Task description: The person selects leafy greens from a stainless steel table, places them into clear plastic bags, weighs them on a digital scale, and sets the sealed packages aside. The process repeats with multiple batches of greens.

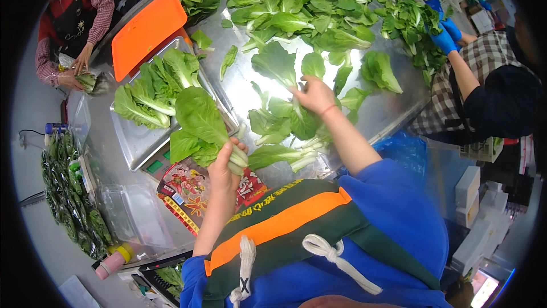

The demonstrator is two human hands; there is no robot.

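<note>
My left hand [225,162] is closed round the pale stalks of a leafy green [199,117] with broad leaves, held beside a metal tray. On that metal tray [130,151] lie several heads of the same kind of green [156,91]. Over the middle of the steel table, my right hand [314,96] pinches the stem end of a single leaf [274,64]. Its fingertips are partly hidden. Loose leaves and small heads [268,125] lie around and below that hand.
A large heap of greens [319,0] covers the table's far side. An orange board [148,31] stands by the tray, and a red printed package [191,188] lies near me. One co-worker's blue gloves [447,34] handle greens at right; another co-worker's hands [80,68] hold a bagged bundle at left.
</note>
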